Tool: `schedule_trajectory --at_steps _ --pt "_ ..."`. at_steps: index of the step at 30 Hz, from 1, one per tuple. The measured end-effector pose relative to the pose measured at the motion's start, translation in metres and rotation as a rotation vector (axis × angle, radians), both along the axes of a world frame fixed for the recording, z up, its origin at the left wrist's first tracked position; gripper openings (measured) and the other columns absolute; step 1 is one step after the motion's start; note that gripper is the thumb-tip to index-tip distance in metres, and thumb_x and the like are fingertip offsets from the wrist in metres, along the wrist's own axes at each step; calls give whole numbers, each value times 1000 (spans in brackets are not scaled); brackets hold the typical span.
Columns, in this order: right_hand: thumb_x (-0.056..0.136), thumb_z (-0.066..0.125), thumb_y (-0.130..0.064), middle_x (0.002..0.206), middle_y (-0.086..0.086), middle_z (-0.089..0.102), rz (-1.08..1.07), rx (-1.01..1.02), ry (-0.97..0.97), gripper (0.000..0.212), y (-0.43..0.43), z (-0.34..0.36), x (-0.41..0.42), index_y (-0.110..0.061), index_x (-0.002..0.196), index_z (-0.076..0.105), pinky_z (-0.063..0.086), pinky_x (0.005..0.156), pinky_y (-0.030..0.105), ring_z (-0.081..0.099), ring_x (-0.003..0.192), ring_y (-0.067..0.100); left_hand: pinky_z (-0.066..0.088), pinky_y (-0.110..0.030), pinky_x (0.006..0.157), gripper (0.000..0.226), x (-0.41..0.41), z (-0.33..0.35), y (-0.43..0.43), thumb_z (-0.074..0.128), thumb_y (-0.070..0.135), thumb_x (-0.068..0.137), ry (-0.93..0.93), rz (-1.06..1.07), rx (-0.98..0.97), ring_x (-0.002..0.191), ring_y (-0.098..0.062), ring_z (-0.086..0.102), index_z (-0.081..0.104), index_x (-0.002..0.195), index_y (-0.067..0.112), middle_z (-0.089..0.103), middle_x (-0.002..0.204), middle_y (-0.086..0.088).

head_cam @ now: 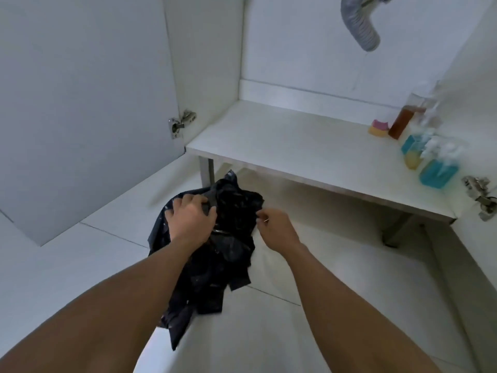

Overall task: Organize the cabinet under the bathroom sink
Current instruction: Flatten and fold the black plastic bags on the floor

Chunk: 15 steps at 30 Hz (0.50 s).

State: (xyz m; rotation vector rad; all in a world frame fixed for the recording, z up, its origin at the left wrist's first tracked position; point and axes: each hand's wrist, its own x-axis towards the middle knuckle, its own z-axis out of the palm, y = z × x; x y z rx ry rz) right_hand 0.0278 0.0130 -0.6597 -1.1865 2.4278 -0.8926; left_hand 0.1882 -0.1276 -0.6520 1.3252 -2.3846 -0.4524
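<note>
White tiled floor (269,332) and an open under-sink cabinet fill the scene, its door (80,103) swung wide and a grey corrugated drain hose (360,25) hanging above the cabinet shelf (282,141). Bottles stand grouped at the shelf's right end: an amber bottle (402,122), two blue-filled bottles (438,170), and a small pink-and-yellow sponge (379,127) beside them. On the floor just in front of the cabinet, a person works a crumpled black plastic bag (231,254). The left hand (191,219) presses down with its grip closed over a fold of the bag's upper edge; the right hand (274,224) pinches the opposite edge between thumb and fingertips. Doing this step well likely means drawing the two edges apart evenly to find the mouth, or smoothing it flat for folding, keeping the thin film from tearing. Which is intended cannot be told.
</note>
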Motion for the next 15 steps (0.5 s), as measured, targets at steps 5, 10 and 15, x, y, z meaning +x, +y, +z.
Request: schedule_trajectory --at_steps 5,10,15 --pt "98 57 -17 129 8 59 96 78 -154 28 -33 -31 57 -12 125 65 46 101 30 58 116 25 32 -51 103 57 51 -34 -17 58 52 92 -22 249 91 128 -34 38 49 138 19 44 139 -9" --pt "93 66 -21 157 11 24 -1 93 -281 29 -54 -47 74 -12 120 69 29 114 28 43 135 29 43 -47 104 51 72 -57 -38 65 49 90 10 203 396 120 -29 56 55 134 26 63 127 -3" --pt "89 71 -30 127 3 63 -156 -25 -427 40 -66 -49 81 -12 125 66 45 94 25 60 114 22 49 -41 101 74 84 -68 -48 81 26 79 224 287 555 116 -32 59 45 143 14 63 124 -14"
